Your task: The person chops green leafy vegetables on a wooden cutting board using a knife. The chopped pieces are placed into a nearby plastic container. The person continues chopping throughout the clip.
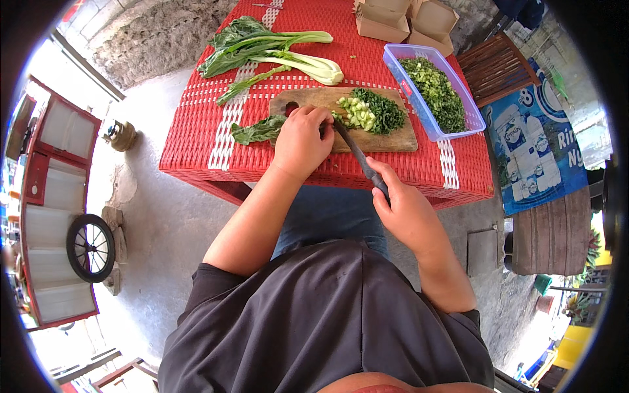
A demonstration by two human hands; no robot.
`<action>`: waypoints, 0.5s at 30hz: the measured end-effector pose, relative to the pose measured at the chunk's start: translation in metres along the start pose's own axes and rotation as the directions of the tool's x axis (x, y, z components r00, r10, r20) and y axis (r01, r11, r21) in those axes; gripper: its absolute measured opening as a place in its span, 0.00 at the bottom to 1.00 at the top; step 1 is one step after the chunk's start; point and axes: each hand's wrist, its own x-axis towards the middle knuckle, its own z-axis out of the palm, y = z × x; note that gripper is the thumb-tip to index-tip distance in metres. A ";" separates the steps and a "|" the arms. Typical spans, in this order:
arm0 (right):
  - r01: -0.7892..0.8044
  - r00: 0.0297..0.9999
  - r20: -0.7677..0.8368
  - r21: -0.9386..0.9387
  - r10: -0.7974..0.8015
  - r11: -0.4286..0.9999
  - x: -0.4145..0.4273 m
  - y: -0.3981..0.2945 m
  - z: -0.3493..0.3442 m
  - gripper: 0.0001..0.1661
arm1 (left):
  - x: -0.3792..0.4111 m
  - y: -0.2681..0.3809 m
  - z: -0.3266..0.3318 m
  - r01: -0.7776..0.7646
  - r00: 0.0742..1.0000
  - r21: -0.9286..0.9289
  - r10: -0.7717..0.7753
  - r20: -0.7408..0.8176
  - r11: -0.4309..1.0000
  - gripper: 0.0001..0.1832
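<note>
My left hand [305, 140] presses a bunch of leafy greens against the wooden cutting board [403, 142], and the leaf ends [260, 130] stick out to its left. In my right hand [405, 201] is the dark handle of a kitchen knife [358, 154]. Its blade slants across the board's front edge, with the tip beside my left fingers. Chopped pale stems [358, 113] and shredded dark green leaves [388, 112] lie heaped on the board to the right of the blade. My left fingers hide the held part of the bunch.
Whole leafy greens [275, 54] lie behind the board on the red woven table [196, 142]. A plastic container [427, 130] of chopped greens stands at the right. Open cardboard boxes [381, 24] sit at the back. A wooden chair [496, 69] is beyond the table's right side.
</note>
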 end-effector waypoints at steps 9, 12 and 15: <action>-0.042 0.999 0.030 -0.128 0.046 0.991 0.022 -0.003 0.005 0.32 | 0.001 -0.001 -0.001 -0.044 0.999 -0.013 0.044 -0.011 0.999 0.06; -0.040 0.999 0.025 -0.128 0.044 0.991 0.025 -0.001 0.006 0.32 | 0.001 -0.001 0.001 -0.065 0.997 -0.062 0.063 -0.043 0.996 0.06; -0.061 0.997 0.040 -0.123 0.066 0.991 0.021 -0.002 0.002 0.32 | 0.001 0.000 0.001 -0.029 0.998 -0.007 0.028 -0.048 1.000 0.06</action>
